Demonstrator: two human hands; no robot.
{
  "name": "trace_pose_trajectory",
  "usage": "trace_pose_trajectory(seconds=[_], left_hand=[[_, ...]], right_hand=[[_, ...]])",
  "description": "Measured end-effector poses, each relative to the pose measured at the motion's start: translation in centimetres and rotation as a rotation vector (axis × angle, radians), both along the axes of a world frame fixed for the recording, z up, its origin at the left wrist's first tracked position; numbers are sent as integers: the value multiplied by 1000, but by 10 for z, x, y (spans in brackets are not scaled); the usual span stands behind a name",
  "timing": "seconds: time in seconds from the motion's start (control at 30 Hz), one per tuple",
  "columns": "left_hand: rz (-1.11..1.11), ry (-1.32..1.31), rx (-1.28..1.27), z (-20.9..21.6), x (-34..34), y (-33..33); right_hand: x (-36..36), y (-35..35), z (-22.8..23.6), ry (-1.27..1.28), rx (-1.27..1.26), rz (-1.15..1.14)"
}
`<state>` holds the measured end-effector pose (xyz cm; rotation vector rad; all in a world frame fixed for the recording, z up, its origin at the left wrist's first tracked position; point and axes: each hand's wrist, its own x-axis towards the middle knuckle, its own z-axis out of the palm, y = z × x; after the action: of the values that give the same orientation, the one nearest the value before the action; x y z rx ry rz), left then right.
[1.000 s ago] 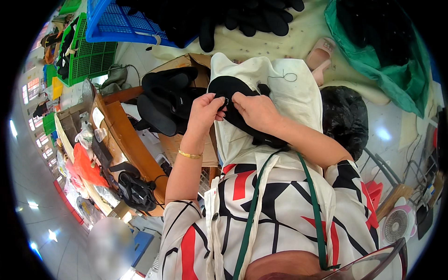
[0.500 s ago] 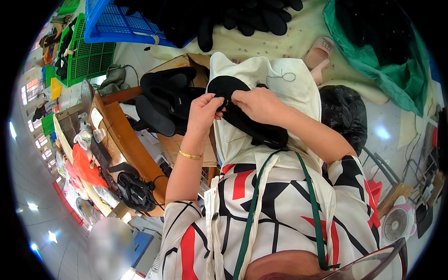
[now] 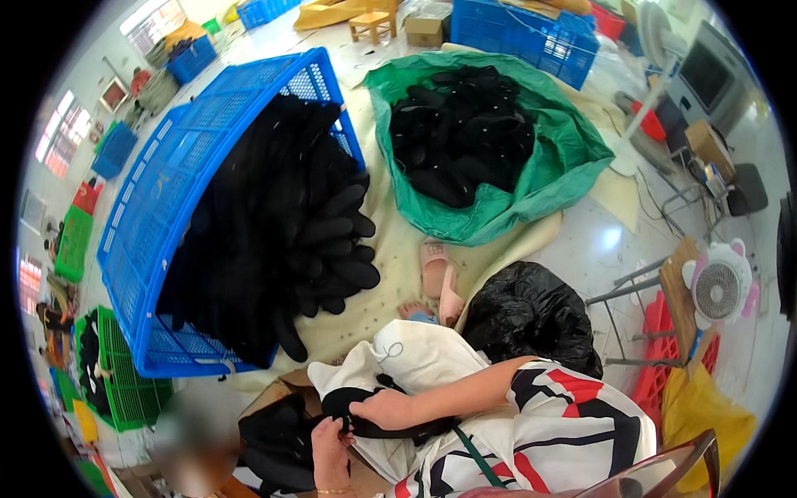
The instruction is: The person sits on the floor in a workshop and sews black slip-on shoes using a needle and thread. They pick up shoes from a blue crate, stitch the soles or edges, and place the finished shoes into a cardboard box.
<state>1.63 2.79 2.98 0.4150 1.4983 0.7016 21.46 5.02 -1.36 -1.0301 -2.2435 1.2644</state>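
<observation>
Fingers (image 3: 363,408) of the right hand (image 3: 390,407) pinch a black fabric piece (image 3: 336,401) over white cloth (image 3: 430,346); at eight o'clock from that hand, the left hand (image 3: 330,450) pinches its edge.

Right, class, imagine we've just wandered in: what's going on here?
A person holds a black piece over the white cloth on their lap. Both hands are on it: the left hand at its edge, the right hand gripping it; the exact detail is too small to tell. Ahead, a heap of black pieces spills from a blue crate, and a green sack holds another pile.
</observation>
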Motion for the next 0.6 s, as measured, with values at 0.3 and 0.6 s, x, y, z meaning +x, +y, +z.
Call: trace_pose_trajectory(seconds=[0.3, 0.6], left_hand=[[5, -108, 97, -8, 2, -6], [58, 102, 219, -18, 13, -11]], right_hand=[[-20, 1, 8, 191, -127, -138], [-13, 36, 22, 52, 119, 12]])
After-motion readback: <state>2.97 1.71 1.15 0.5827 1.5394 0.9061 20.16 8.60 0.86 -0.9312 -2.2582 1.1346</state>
